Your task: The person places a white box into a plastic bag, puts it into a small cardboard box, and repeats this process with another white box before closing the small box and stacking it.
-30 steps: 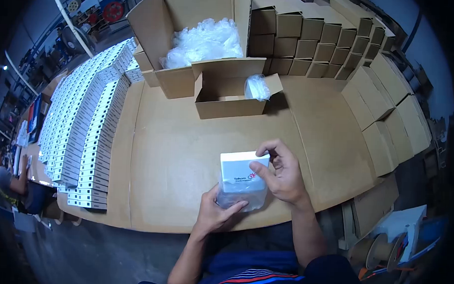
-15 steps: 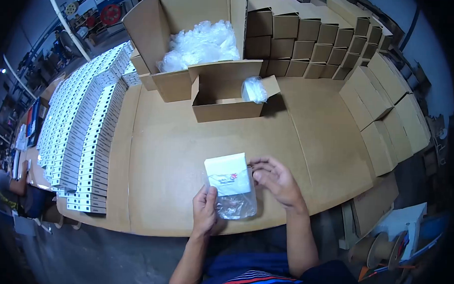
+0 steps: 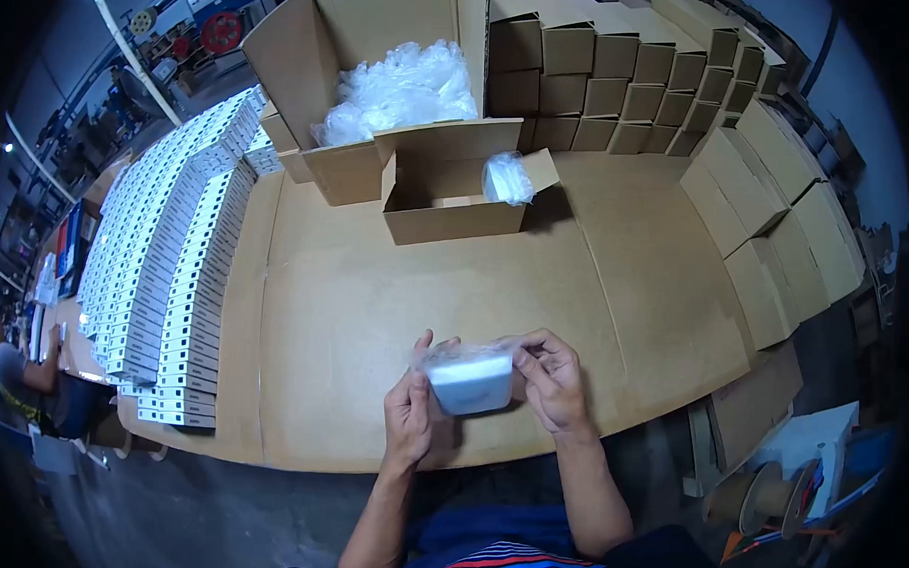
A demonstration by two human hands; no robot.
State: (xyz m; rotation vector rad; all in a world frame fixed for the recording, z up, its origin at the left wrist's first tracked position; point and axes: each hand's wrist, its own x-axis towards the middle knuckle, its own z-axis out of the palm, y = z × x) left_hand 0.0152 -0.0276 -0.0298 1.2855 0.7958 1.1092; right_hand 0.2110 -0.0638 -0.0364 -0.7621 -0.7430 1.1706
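Observation:
A small white box point(image 3: 473, 385) sits inside a clear plastic bag point(image 3: 459, 355), held above the near part of the table. My left hand point(image 3: 410, 411) is closed on the bag's left side, thumb towards me. On the right, the fingers of my right hand point(image 3: 551, 383) pinch the upper corner of the bag. The bag's film is blurred along its top edge. Beyond my hands stands an open cardboard carton point(image 3: 455, 224), with a wrapped white bundle point(image 3: 507, 179) resting at its right end.
A large open carton point(image 3: 343, 173) holds a heap of clear plastic bags point(image 3: 406, 90). Long stacks of white boxes point(image 3: 188, 315) line the left side. Folded brown cartons point(image 3: 613, 59) are piled at the back, more cartons point(image 3: 766, 260) at the right. A person point(image 3: 41, 370) sits far left.
The bagged box has tilted, so its printed face no longer shows and the bag's top edge faces away. My right hand has moved slightly down and left, gripping the bag's corner.

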